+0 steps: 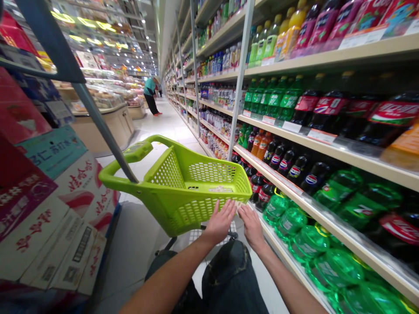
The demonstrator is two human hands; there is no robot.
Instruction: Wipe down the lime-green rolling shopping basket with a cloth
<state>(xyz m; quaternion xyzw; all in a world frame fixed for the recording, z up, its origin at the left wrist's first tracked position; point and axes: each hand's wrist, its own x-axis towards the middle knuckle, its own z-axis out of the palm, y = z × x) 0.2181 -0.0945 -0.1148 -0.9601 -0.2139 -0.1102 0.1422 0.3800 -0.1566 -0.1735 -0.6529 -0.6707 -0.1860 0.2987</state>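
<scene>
A lime-green shopping cart [196,198] stands in front of my knees, its basket walls pierced with small holes. My left hand [221,221] is beside the near basket wall, fingers stretched out and holding nothing; whether it touches the plastic I cannot tell. Close to its fingertips is my right hand [250,224], back upward, fingers loosely bent, with nothing visible in it. A pale patch lies on the basket floor, too unclear to name. Large green soda bottles [290,221] fill the bottom shelf to the right of my right hand.
Drink shelves [327,131] run along the right, holding cola bottles [330,107]. Stacked drink cartons [75,209] stand at the left, near a grey metal post [101,126]. Farther down the aisle, a person in a teal top [149,89] bends beside a display counter [101,128].
</scene>
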